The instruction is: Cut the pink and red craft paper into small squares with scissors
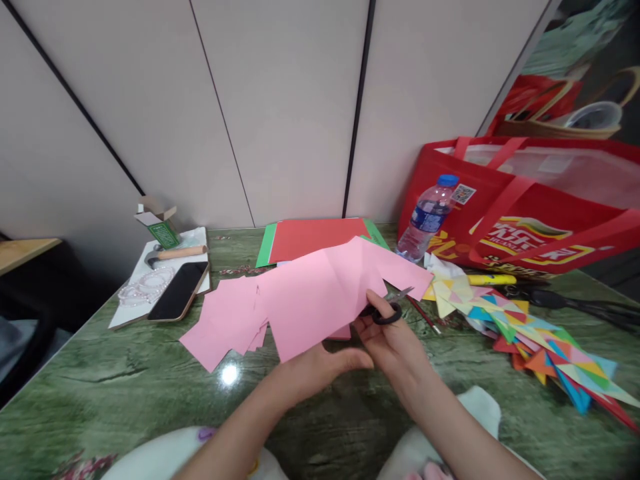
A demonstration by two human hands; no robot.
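Note:
A large pink paper sheet (320, 287) is held up off the table at a tilt, with a crease near its right end. My left hand (320, 365) supports it from below at the near edge; the fingers are hidden under the paper, and the thumb stretches right towards my other palm. My right hand (393, 337) grips black-handled scissors (389, 313) at the sheet's right end, blades pointing right. More pink paper pieces (227, 317) lie in a loose pile to the left, partly covered by the raised sheet.
Red paper (315, 237) lies on green paper (263, 250) behind. On the left are a phone (180, 291), a hammer (180, 253) and a small green box (165, 231). A water bottle (427, 220), a red bag (550, 220) and folded colourful paper pieces (545, 347) occupy the right.

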